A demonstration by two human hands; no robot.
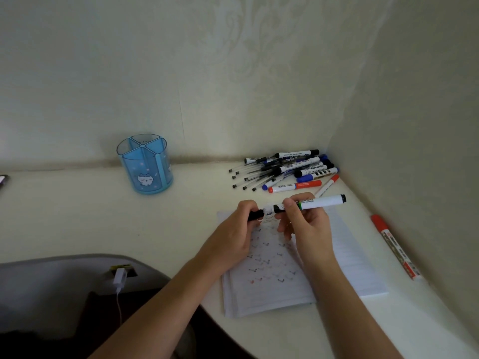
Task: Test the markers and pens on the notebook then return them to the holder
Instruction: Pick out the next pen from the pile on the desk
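**Cap and barrel, held over the page**

Hovering above the notebook (350,265), both hands are busy with one black marker (321,202). The right hand (305,224) is closed around the white barrel near its middle, and the left hand (241,224) pinches the black cap (255,215) at the near-left end. Cap and barrel touch or nearly touch; whether the cap is seating or coming off I cannot tell from this single look (the nib is hidden behind fingers and cap).

What matters is the marker's long axis. It runs nearly level, left to right, tail end rising slightly toward the corner of the wall, with the capped end pointing left. The holder (145,164) stands upright well off to the left and farther back on the worktop (77,216), its divided compartments looking empty from here. So the left hand is the nearer one to it, yet the right hand owns the barrel. My guess is that a return trip would need a reach across, or a hand-over.

The page beneath shows rows of small black and red test marks, partly covered by both wrists. A pile of pens and markers (285,168) lies near the back right corner, too tangled to count. A red marker (394,246) lies alone beside the right wall, clear of the notebook. At the far left edge a dark object is cut off and unreadable.
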